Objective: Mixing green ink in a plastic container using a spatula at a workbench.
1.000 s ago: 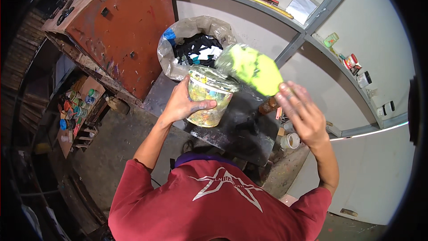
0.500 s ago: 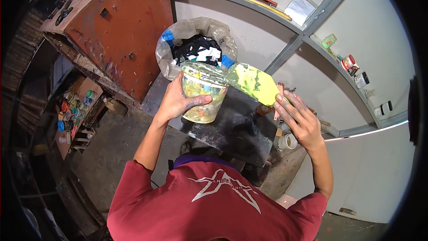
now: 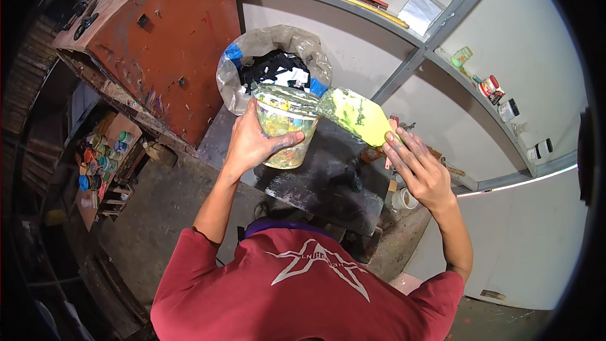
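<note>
Upright in front of me is a plastic tub (image 3: 287,132), streaked with dried paint of many colours. My left hand (image 3: 249,140) grips its left side, thumb across the front. A flat neon-yellow paddle-like piece (image 3: 361,117), smeared with dark green, reaches from the tub's right rim to my right hand (image 3: 421,167). The fingers of that hand lie fairly straight and together at the piece's outer end; its thumb is mostly hidden. Where the piece meets the rim, its edge is dark with paint, and I cannot tell whether it goes inside.
Below the tub stands a dark paint-stained table (image 3: 315,196). Behind it is a plastic-lined bin (image 3: 278,38) with black and white scraps. A red-brown cabinet (image 3: 164,57) is at left, a rack of paint jars (image 3: 104,158) lower left. Small jars (image 3: 489,86) line a shelf at right.
The tub, the yellow piece and both hands have shifted very slightly left and up in the view, along with the surroundings. Both hands keep their hold.
</note>
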`<action>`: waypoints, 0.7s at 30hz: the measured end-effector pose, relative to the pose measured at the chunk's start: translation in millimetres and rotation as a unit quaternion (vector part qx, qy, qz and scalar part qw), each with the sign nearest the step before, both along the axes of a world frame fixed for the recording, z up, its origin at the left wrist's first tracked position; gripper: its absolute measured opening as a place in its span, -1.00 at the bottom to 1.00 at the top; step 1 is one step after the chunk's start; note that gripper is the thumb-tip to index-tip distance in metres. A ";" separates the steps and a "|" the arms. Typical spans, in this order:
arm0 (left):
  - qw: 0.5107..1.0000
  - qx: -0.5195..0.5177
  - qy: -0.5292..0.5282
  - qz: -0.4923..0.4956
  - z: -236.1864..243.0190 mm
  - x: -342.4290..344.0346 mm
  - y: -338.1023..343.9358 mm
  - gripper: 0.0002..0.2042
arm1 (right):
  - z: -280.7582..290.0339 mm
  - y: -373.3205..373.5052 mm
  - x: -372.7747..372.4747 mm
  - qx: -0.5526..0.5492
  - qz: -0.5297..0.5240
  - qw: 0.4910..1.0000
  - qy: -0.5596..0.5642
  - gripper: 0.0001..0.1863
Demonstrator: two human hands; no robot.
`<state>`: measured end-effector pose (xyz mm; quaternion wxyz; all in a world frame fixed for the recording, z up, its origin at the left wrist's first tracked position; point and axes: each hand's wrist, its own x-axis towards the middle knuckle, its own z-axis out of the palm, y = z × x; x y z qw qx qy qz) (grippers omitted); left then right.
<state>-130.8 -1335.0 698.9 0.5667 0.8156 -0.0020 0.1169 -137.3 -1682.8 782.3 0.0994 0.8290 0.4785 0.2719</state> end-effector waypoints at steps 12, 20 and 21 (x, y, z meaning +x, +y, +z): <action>0.999 0.044 0.001 -0.005 -9.9 9.0 -13.9 0.06 | -3.4 19.0 -3.8 -0.002 0.008 1.000 0.020 -0.51; 0.980 0.185 -0.041 0.065 -16.1 11.2 -15.2 0.14 | 23.9 28.9 -30.4 -0.031 -0.053 0.995 0.077 -0.44; 0.982 0.178 -0.041 0.055 -16.4 11.6 -14.3 0.15 | 23.1 27.6 -30.9 -0.032 -0.054 0.995 0.078 -0.44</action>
